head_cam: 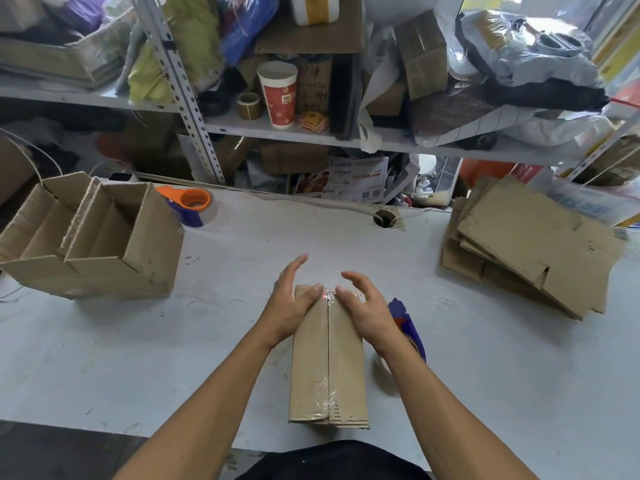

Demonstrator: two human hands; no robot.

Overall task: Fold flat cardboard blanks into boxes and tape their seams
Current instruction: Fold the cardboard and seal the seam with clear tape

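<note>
A folded brown cardboard box (327, 362) lies on the white table in front of me, its two flaps meeting at a centre seam with clear tape across it at the near and far ends. My left hand (294, 299) and my right hand (363, 306) rest on the box's far end, on either side of the seam, with the thumbs near the taped spot and the fingers relaxed. A blue tape dispenser (408, 327) with a roll of clear tape lies just right of the box, partly behind my right wrist.
A stack of flat cardboard blanks (530, 247) lies at the right. Two open folded boxes (93, 240) stand at the left, with a second orange and blue tape dispenser (190, 204) behind them. Cluttered metal shelves (277, 129) rise behind the table (138, 341).
</note>
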